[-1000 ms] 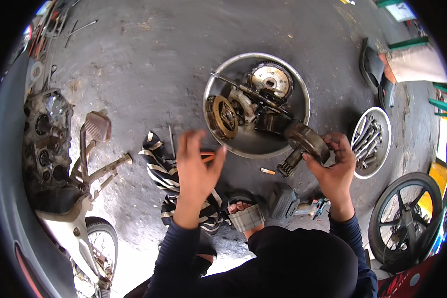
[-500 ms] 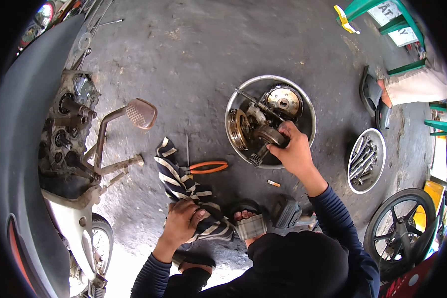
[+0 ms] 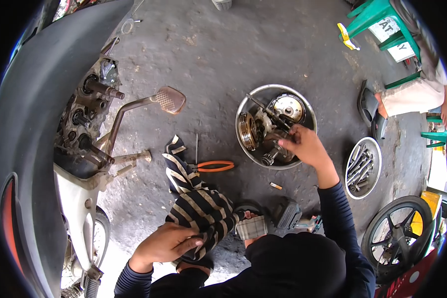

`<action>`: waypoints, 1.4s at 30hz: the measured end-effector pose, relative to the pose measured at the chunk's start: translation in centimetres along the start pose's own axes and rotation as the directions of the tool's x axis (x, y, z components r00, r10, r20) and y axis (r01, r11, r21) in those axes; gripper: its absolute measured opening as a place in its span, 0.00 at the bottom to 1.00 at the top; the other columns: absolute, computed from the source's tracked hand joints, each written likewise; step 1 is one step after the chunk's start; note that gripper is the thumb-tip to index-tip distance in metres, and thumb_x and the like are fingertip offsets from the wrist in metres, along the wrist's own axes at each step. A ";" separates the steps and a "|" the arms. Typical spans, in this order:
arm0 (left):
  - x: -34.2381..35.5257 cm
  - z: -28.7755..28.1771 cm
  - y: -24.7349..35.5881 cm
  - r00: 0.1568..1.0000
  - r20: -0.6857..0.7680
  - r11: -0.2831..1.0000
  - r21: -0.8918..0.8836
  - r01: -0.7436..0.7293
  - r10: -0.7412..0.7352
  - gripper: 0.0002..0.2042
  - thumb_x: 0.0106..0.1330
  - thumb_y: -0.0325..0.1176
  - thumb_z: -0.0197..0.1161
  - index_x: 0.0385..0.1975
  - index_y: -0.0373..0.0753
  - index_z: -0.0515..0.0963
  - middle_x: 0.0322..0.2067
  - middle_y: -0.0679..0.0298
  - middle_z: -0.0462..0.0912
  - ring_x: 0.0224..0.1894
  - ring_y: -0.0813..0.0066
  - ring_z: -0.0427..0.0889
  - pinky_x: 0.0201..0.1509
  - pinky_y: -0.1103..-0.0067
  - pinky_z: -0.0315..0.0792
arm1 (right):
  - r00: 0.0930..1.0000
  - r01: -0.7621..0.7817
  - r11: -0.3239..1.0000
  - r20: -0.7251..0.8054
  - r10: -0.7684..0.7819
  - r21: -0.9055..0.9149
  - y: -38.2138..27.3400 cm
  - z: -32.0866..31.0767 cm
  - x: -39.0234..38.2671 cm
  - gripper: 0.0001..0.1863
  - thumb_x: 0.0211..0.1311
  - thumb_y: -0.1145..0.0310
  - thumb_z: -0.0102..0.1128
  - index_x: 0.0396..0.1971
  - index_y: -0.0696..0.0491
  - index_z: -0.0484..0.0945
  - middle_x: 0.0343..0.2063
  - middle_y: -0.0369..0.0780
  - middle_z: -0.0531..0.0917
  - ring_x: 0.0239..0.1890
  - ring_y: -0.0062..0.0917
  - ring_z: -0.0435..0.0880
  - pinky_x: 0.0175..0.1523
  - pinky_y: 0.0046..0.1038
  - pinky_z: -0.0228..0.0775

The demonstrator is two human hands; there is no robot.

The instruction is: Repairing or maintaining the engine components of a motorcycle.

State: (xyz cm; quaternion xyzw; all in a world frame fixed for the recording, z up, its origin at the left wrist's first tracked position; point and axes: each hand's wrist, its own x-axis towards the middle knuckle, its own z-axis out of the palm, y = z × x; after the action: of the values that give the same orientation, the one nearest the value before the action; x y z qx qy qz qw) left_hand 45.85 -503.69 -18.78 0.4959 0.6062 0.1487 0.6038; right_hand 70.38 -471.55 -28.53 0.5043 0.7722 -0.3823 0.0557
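Note:
My right hand [image 3: 307, 146] reaches into the round metal basin [image 3: 239, 107], thumb and fingers closed on a greasy crankshaft [image 3: 275, 149] with a toothed end. The palm hides part of it. Beside it in the basin lie a clutch basket with a pale round face [image 3: 288, 107], a stack of bronze-edged plates [image 3: 247, 131] and a long shaft [image 3: 263, 105] leaning across. My left hand [image 3: 171, 242] grips a black-and-cream striped cloth [image 3: 196, 208], bunched up near my feet and trailing forward over the floor.
Orange-handled pliers [image 3: 216, 166] and a thin metal rod lie by the cloth. A tray of wrenches [image 3: 363, 169], a loose wheel [image 3: 397, 231] and a seated person's sandalled foot [image 3: 375, 111] are to the right. An opened motorcycle engine [image 3: 92, 114] with pedal [image 3: 171, 100] stands left.
The crankshaft has tipped, its toothed end shifting to point nearer me. My left hand has moved left and down, spreading the cloth out more. The whole view has shifted slightly.

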 end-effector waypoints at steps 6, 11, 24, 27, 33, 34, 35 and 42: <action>-2.4 -0.1 -5.7 0.921 -0.361 0.770 -0.541 -0.337 0.149 0.14 0.71 0.36 0.58 0.30 0.29 0.77 0.23 0.59 0.79 0.25 0.69 0.76 0.31 0.73 0.69 | 0.940 0.241 0.800 -0.073 -0.334 -0.549 -2.0 1.1 7.6 0.14 0.59 0.59 0.64 0.36 0.53 0.85 0.33 0.46 0.86 0.38 0.42 0.85 0.45 0.40 0.77; -2.1 -1.6 -4.3 0.979 -0.102 0.939 -0.277 -0.201 0.179 0.19 0.71 0.39 0.59 0.21 0.32 0.71 0.12 0.60 0.62 0.14 0.71 0.62 0.21 0.73 0.59 | 0.963 0.137 0.733 -0.082 -0.255 -0.667 -1.6 2.9 9.2 0.11 0.58 0.63 0.60 0.35 0.54 0.84 0.38 0.49 0.85 0.45 0.41 0.84 0.51 0.41 0.76; -2.3 1.7 -14.8 0.888 0.357 0.787 -0.617 -0.011 0.291 0.20 0.63 0.29 0.60 0.51 0.22 0.73 0.49 0.54 0.82 0.49 0.69 0.78 0.55 0.75 0.73 | 0.828 0.301 0.761 -0.238 -0.508 -0.575 -0.7 2.9 8.6 0.12 0.58 0.64 0.63 0.36 0.56 0.82 0.36 0.45 0.83 0.40 0.40 0.83 0.46 0.40 0.75; -7.2 0.6 -10.0 0.996 -0.044 0.335 -0.940 -0.067 0.076 0.30 0.52 0.36 0.71 0.53 0.23 0.73 0.54 0.46 0.78 0.55 0.54 0.79 0.60 0.68 0.71 | 0.710 0.371 0.797 -0.409 -0.574 -0.476 -2.8 0.4 6.5 0.09 0.60 0.68 0.60 0.34 0.59 0.79 0.34 0.45 0.81 0.37 0.41 0.82 0.43 0.38 0.74; -5.9 -0.2 -8.2 0.927 0.042 0.902 -0.250 -0.350 0.372 0.19 0.66 0.36 0.57 0.52 0.31 0.77 0.62 0.49 0.70 0.63 0.63 0.73 0.65 0.76 0.66 | 0.648 0.735 0.625 -0.545 -0.532 0.264 -7.7 -2.2 -2.6 0.05 0.67 0.75 0.53 0.36 0.62 0.72 0.32 0.41 0.77 0.33 0.28 0.79 0.42 0.27 0.71; -7.2 -0.3 -4.1 0.987 -0.160 0.857 -0.509 -0.082 -0.001 0.19 0.64 0.27 0.60 0.55 0.31 0.75 0.66 0.52 0.65 0.63 0.66 0.73 0.67 0.77 0.65 | 0.646 0.737 0.623 -0.548 -0.532 0.263 -8.0 -2.8 -4.4 0.05 0.67 0.75 0.53 0.36 0.62 0.72 0.32 0.41 0.77 0.33 0.28 0.79 0.42 0.27 0.71; -6.4 -1.8 -3.9 0.825 -0.239 0.846 -0.027 -0.532 0.511 0.22 0.59 0.22 0.63 0.56 0.29 0.74 0.60 0.54 0.73 0.60 0.70 0.75 0.64 0.80 0.69 | 0.724 0.689 0.607 -0.414 -0.552 0.395 -8.3 -3.5 -6.4 0.05 0.68 0.75 0.52 0.36 0.61 0.72 0.32 0.40 0.78 0.33 0.27 0.79 0.42 0.27 0.71; 2.1 -1.5 -11.2 0.779 -0.292 0.615 -0.487 -0.620 0.555 0.23 0.64 0.42 0.62 0.54 0.31 0.77 0.52 0.51 0.79 0.57 0.52 0.76 0.63 0.57 0.67 | 0.458 0.868 0.327 0.352 -0.816 -0.373 -11.5 -4.2 -12.6 0.09 0.58 0.71 0.61 0.38 0.57 0.76 0.30 0.38 0.78 0.30 0.29 0.82 0.33 0.28 0.73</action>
State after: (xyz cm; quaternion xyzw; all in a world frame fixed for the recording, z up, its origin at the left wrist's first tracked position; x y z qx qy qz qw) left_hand 40.29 -506.65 -28.38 0.4586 0.3715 0.5361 0.6036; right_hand 68.27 -480.35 -13.47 -0.0237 0.9862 -0.1632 0.0175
